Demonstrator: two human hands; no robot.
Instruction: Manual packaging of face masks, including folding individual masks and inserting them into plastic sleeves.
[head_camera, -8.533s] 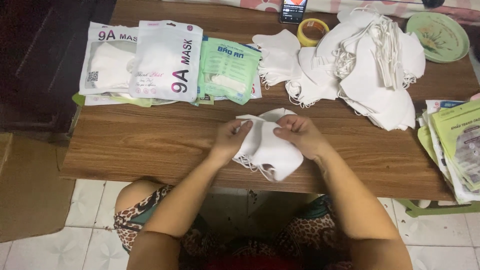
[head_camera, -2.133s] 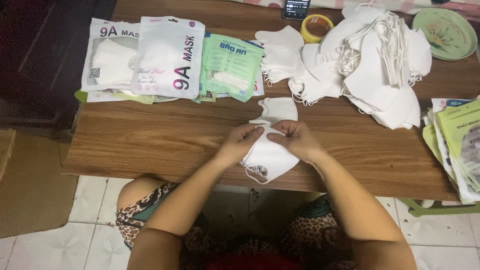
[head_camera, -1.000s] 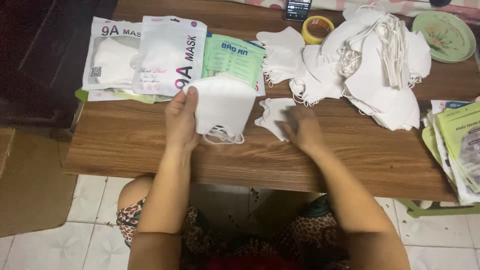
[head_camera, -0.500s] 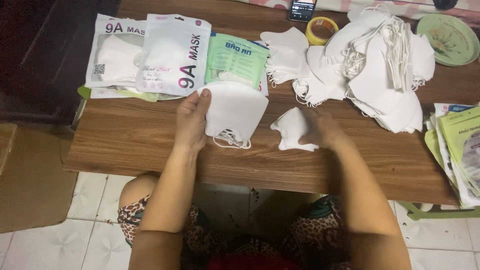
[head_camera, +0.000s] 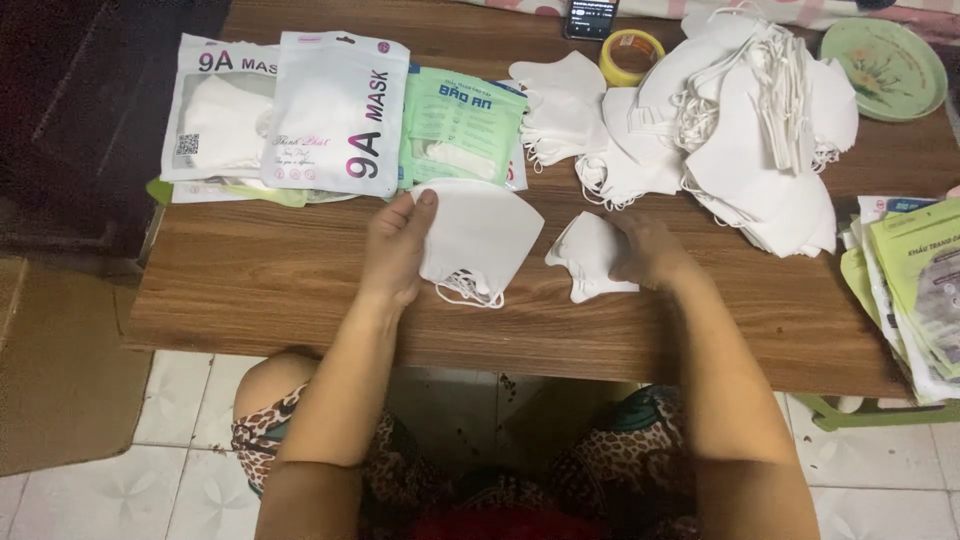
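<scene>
White folded masks are being handled at the near edge of a brown wooden table (head_camera: 250, 290). The left hand (head_camera: 395, 250) pinches one folded mask (head_camera: 480, 235) by its left side, thumb on top and fingers behind, holding it slightly lifted with its ear loops dangling at six o'clock. The right hand (head_camera: 650, 250) rests with curled fingers on a second mask (head_camera: 590, 258) lying flat on the wood; it seems to grip the mask's right edge, though the fingertips are partly hidden.

By the look of it, the step in hand is sorting or stacking masks taken from the big loose heap (head_camera: 760, 130) at one o'clock. Bringing the two masks together would call for lining up their folds and keeping the loops from snagging.

Sealed white packets (head_camera: 335, 110) and a green packet (head_camera: 462, 125) lie at eleven and twelve o'clock, just beyond the left hand. A tape roll (head_camera: 632, 55) and a green plate (head_camera: 885, 70) sit at the far side, and a stack of printed wrappers (head_camera: 915, 290) overhangs the right edge at three o'clock. Bare wood lies at nine o'clock of the left hand and between the right hand and the wrappers; the near edge is close under both wrists.
</scene>
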